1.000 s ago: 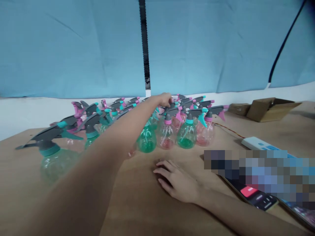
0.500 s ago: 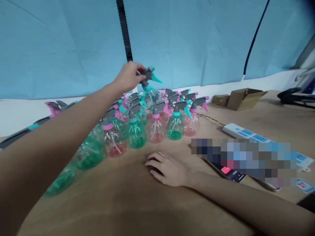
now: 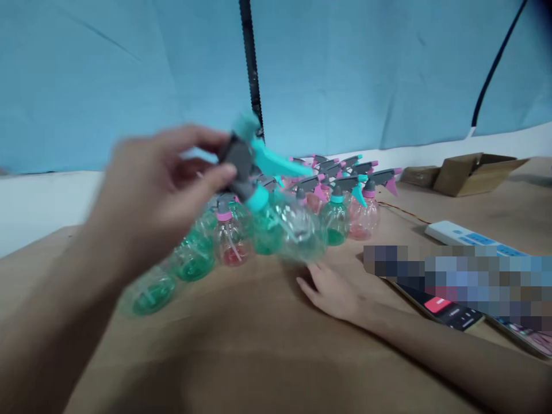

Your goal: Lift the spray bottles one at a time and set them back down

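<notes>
My left hand [image 3: 172,184] pinches the grey head of a spray bottle [image 3: 297,227] with a teal collar and trigger. That bottle is tilted, blurred and in the air, its clear body hanging over my right hand. My right hand [image 3: 332,290] rests on the table, thumb apart, its other fingertips partly hidden behind the raised bottle. Behind stand several spray bottles with pink or teal collars, among them a green one [image 3: 335,221] and a pink one [image 3: 364,215]. At the left end are a green bottle [image 3: 153,290] and a clear one with a red base [image 3: 233,244].
An open cardboard box [image 3: 468,175] sits at the back right. In front of it lies a white power strip [image 3: 452,233] with a thin cable. Phones, one dark [image 3: 457,313], lie right of my right hand, partly under a blurred patch. Blue cloth [image 3: 328,75] hangs behind the table [image 3: 241,345].
My left hand has lifted the teal-collared bottle out of the group and brought it nearer the camera. The view has shifted, so the bottles on the table appear farther right. My right hand stays on the table.
</notes>
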Motion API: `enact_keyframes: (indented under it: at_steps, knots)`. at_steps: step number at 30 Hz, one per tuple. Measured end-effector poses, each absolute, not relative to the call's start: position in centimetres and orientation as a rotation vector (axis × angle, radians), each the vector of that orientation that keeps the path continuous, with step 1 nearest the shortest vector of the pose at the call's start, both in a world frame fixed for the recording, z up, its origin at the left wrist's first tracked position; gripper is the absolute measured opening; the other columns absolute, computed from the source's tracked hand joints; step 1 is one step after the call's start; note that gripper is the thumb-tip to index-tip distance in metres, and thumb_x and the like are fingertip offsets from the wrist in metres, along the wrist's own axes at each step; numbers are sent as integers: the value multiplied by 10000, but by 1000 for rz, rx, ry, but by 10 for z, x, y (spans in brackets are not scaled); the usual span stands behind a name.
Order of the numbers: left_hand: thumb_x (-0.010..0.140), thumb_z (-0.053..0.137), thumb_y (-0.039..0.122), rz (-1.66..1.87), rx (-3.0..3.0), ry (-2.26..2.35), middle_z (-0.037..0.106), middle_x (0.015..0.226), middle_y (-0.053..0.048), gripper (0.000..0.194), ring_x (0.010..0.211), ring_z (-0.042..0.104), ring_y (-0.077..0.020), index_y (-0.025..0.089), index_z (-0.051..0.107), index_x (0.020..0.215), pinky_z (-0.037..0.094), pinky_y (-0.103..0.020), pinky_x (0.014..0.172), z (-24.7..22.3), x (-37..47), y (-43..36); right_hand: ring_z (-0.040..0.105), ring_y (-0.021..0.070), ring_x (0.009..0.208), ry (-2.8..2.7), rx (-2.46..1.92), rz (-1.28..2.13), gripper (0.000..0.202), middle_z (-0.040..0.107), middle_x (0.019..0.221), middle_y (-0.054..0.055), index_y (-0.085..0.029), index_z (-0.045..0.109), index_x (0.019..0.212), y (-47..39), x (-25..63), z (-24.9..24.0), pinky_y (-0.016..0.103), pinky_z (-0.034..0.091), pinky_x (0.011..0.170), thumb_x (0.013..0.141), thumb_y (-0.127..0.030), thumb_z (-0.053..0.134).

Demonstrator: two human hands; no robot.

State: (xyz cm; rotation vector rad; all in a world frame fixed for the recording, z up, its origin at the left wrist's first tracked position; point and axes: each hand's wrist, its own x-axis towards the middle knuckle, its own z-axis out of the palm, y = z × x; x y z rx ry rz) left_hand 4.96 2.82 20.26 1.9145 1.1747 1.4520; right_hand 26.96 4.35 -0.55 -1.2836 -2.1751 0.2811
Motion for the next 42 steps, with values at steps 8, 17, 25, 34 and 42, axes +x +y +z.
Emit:
enact_keyframes:
  at_steps: [8, 17, 25, 34, 42]
  knots:
    - [648, 678, 209, 1334, 2065, 1278, 678, 746, -33, 184, 690, 624, -204, 212, 703, 830, 469, -271, 627, 157, 54, 45, 514, 235, 1102, -2189, -1080, 398, 455, 558, 1202, 78, -230, 428, 1265, 47, 272, -5, 438, 415, 945, 819, -149, 466]
    - [653, 704, 179, 1285, 1752, 1238, 658, 686, -36, 223, 601, 569, -170, 199, 714, 876, 431, -242, 544, 141, 45, 67, 468, 242, 1137, -2282, -1074, 381, 408, 553, 1143, 119, -166, 509, 1154, 49, 277, -13, 450, 382, 970, 766, -74, 422]
    - [608, 749, 250, 1462, 1632, 1169, 627, 717, -16, 218, 621, 539, -140, 206, 697, 814, 406, -228, 538, 120, 48, 77, 560, 219, 1041, -2066, -1073, 579, 313, 605, 1127, 75, -229, 456, 1170, 43, 279, -5, 437, 429, 912, 901, -172, 306]
    - [599, 760, 283, 1526, 993, 935, 526, 640, 42, 309, 471, 442, -69, 190, 606, 849, 319, -199, 407, 82, 71, 77, 548, 252, 1055, -2187, -1086, 561, 391, 585, 1146, 121, -180, 422, 1225, 42, 280, -6, 441, 436, 886, 847, -141, 327]
    - [629, 712, 232, 1511, 1010, 651, 643, 919, -20, 271, 863, 605, -173, 202, 639, 888, 473, -291, 723, 79, 78, 71, 532, 249, 1072, -2186, -1069, 515, 477, 579, 1159, 107, -194, 414, 1265, 44, 281, -8, 445, 413, 923, 801, -105, 346]
